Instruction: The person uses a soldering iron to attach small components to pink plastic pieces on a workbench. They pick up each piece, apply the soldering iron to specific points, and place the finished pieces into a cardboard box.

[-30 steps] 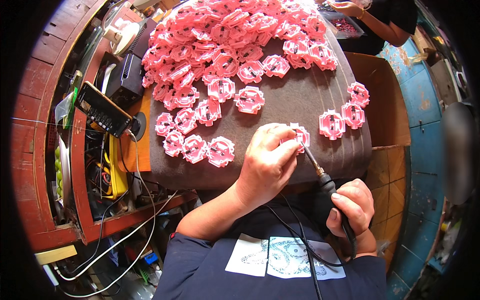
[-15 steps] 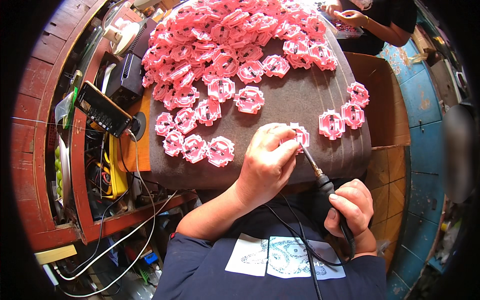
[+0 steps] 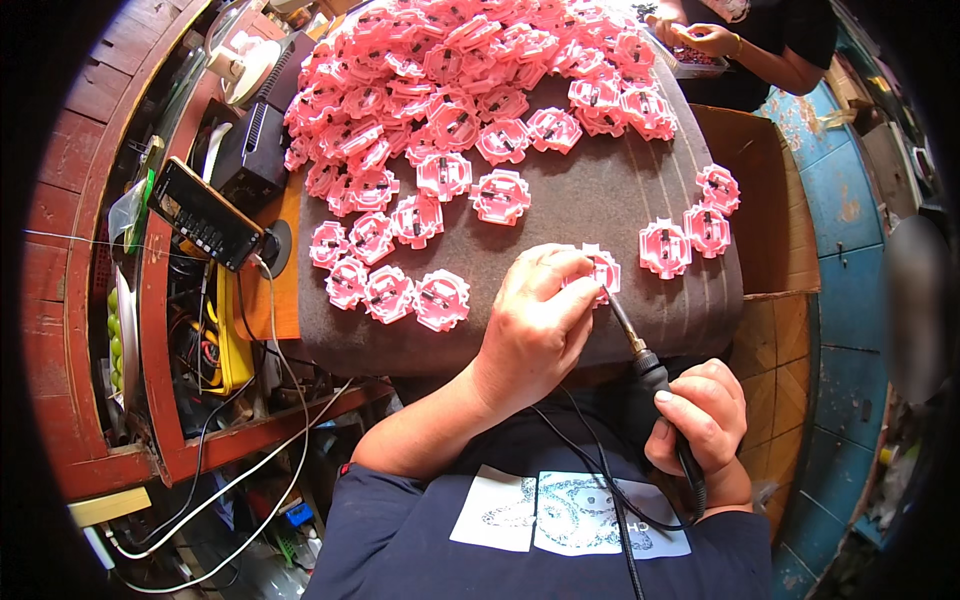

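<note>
At the near edge of the dark padded work surface (image 3: 570, 215), a pink plastic part (image 3: 608, 268) lies partly covered by my left hand (image 3: 535, 320). That hand is closed, thumb and fingers pinched at the part's left side; what is between them is hidden. My right hand (image 3: 705, 415) grips a soldering iron (image 3: 624, 324) by its black handle. The iron slants up and left, and its tip meets the right side of the pink part. Several similar pink parts with dark pieces in their middles lie to the left, with three more (image 3: 665, 249) to the right.
A big heap of pink parts (image 3: 440, 80) fills the far side. On the left are a phone (image 3: 205, 215) on a stand, a black box (image 3: 250, 155) and loose cables. The iron's black cord (image 3: 610, 480) crosses my lap. Another person's hands (image 3: 705, 40) work at the far right above a tray.
Almost nothing differs: the whole view has shifted very slightly. Both my hands, the soldering iron and the pink part keep their places relative to each other.
</note>
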{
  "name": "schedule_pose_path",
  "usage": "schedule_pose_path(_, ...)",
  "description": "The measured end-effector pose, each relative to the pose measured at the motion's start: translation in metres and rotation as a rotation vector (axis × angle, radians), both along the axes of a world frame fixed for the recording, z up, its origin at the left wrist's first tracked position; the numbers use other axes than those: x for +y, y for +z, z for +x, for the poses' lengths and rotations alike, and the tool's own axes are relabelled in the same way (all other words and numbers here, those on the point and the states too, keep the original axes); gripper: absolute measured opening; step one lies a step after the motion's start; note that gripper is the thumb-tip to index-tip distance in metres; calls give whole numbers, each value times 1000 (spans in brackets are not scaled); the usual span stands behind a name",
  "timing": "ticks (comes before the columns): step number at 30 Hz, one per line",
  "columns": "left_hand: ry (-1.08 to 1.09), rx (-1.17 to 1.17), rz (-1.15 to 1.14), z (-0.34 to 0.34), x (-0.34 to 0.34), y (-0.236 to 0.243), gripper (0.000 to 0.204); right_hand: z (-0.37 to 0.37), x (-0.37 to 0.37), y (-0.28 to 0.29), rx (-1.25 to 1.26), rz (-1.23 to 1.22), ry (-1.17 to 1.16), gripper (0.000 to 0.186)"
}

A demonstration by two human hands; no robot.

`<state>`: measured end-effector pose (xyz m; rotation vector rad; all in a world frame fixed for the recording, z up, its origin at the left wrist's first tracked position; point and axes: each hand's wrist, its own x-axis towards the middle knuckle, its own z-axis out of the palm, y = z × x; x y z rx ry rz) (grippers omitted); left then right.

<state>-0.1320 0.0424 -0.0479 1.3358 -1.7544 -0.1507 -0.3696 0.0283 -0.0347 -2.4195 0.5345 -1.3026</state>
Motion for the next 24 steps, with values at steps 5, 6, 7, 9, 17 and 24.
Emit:
schedule_pose_path(5,-2,-3,1,0,0,1,28,-1,1,0,-2,-5,-5,32)
schedule_pose_path(6,-2,-4,2,0,0,1,28,-1,0,0,-4,-2,0,32)
schedule_pose_path(7,-3,-6,3,0,0,1,28,0,0,0,-6,1,6,33)
schedule_pose_path(9,-3,-8,-1,0,0,2,28,0,-1,0,-8,4,11,33)
schedule_pose_path(17,-2,-5,-2,0,-1,1,27,2,-1,3,3,0,6,33)
schedule_pose_path(24,4,-3,-14,0,0,0,27,3,-3,4,-28,18,17,35)
